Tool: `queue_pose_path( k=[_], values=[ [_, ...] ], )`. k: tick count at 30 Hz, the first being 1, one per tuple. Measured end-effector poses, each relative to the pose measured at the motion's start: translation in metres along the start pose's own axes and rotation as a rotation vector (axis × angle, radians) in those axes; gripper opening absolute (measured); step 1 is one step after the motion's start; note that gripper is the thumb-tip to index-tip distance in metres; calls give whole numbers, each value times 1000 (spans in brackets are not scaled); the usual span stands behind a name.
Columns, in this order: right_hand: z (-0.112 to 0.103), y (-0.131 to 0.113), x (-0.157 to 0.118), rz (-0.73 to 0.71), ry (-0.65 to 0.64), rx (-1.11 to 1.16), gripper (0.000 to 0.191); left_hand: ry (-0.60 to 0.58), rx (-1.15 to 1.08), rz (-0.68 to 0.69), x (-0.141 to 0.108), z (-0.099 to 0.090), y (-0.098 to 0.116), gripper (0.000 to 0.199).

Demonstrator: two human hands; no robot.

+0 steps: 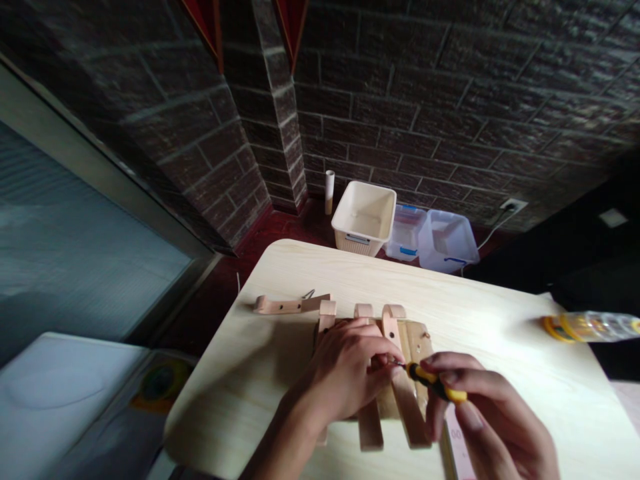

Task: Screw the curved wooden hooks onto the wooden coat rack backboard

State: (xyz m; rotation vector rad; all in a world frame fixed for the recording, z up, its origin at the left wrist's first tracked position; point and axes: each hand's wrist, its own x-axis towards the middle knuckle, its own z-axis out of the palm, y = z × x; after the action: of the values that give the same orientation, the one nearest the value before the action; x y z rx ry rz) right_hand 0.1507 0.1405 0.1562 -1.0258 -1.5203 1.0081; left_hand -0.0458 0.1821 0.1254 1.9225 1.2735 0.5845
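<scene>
My right hand (pixel 493 397) grips a small yellow-and-black screwdriver (pixel 431 379) by its handle, the shaft pointing left. The screwdriver's tip meets the fingertips of my left hand (pixel 347 357), whose thumb and index finger are pinched together. Whatever sits between those fingertips is too small to make out. Under my left hand lie several pale wooden strips with curled ends; the rightmost strip (pixel 411 413) has a dark hole near its curl. They rest across a tan wooden board (pixel 417 337), partly covered by my hand. Another curled wooden strip (pixel 280 307) lies apart at the left.
The light wooden table (pixel 500 320) carries a clear bottle with a yellow end (pixel 590 327) at right and a pinkish printed box (pixel 457 443) near my right hand. Beyond the far edge stand a cream bin (pixel 363 230) and clear plastic boxes (pixel 447 243) against a brick wall.
</scene>
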Motion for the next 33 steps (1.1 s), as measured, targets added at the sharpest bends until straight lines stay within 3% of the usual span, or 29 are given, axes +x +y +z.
queue_pose_path(
  k=[14, 24, 33],
  values=[
    [-2, 6, 3, -73, -13, -78, 23, 27, -7, 34, 1, 4, -3, 15],
    [1, -1, -2, 10, 61, 47, 17, 11, 2, 3, 1, 0, 2, 13],
    [-3, 2, 3, -30, -4, -42, 20, 15, -1, 25, 1, 3, -1, 11]
  ],
)
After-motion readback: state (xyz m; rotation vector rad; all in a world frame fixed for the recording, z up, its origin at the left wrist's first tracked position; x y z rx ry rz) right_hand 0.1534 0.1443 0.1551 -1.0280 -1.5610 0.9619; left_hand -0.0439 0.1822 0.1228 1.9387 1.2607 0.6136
